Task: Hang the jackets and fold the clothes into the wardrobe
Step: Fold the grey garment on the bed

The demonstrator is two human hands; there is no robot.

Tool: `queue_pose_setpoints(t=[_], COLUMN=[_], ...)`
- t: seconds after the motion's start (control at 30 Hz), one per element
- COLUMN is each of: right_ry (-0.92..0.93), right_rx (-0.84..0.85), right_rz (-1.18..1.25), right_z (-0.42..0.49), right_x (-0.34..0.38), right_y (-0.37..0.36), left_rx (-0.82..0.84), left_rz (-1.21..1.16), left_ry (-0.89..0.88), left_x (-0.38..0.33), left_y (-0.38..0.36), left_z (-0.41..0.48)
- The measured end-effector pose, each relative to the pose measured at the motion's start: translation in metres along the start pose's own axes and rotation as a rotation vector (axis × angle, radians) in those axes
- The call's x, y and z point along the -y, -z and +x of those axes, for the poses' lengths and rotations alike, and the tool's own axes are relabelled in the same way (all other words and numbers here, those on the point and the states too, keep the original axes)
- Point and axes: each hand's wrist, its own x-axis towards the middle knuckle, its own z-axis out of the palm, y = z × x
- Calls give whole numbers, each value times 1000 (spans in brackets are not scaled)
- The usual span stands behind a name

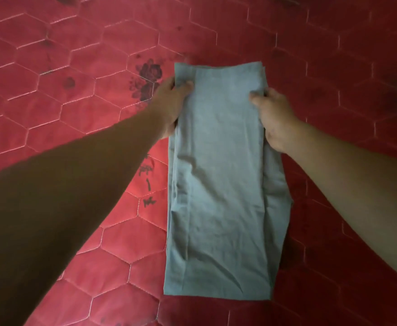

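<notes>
Grey-blue garment (pixel 218 184), already folded into a long narrow strip, is laid flat on the red quilted bed (pixel 51 67), running from the upper centre of the frame to the lower centre. Its left edge near the far end is pinched by the left hand (pixel 169 104) and its right edge by the right hand (pixel 272 116), each with the thumb on top. The cloth is judged thin, light and limp, likely to sag and slip out of its layers, so it is best held at both edges through every layer.
</notes>
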Motion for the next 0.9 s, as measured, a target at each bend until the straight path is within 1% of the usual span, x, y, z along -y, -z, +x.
queue_pose_setpoints(t=[0.07,0.13,0.2,0.3,0.43,0.5,0.53,0.57,0.6,0.63,0.67,0.7,0.73,0.77,0.8,0.9], right_ry=[-81,-108,-57,76,177,220,278,383,513,645,754,817,828,801,774,742], right_rx=[47,64,38,-55,-50,-79,-116,-164,-208,-212,-157,-59,29,80,86,68], right_rz=[-40,-68,-125,-287,-428,-466,-493,-577,-736,-943,-1130,-1280,-1396,-1461,-1478,-1456], right_z=[11,18,26,36,47,47,42,34,19,1,-20,-37,-49,-54,-57,-49], right_x=[-9,-8,3,19,18,12,8,2,-7,-19,-32,-47,-62,-76,-86,-98], right_y=[0,-2,-4,-5,-5,-3,0,3,5,6,6,7,10,13,15,19], left_rx=[-31,-38,-47,-105,-216,-258,-284,-306,-317,-303,-244,-158,-74,-15,4,-47], left_rz=[24,16,2,23,179,283,354,458,618,819,1015,1193,1336,1433,1486,1515], left_ry=[57,79,65,2,-108,-165,-206,-281,-372,-461,-549,-621,-662,-671,-658,-628], left_x=[7,10,7,-1,0,4,5,8,14,24,38,55,72,90,105,119], left_y=[3,5,4,2,7,10,8,6,3,0,-3,-5,-6,-4,0,6], left_z=[8,14,16,23,33,33,29,24,16,4,-9,-20,-30,-35,-38,-31])
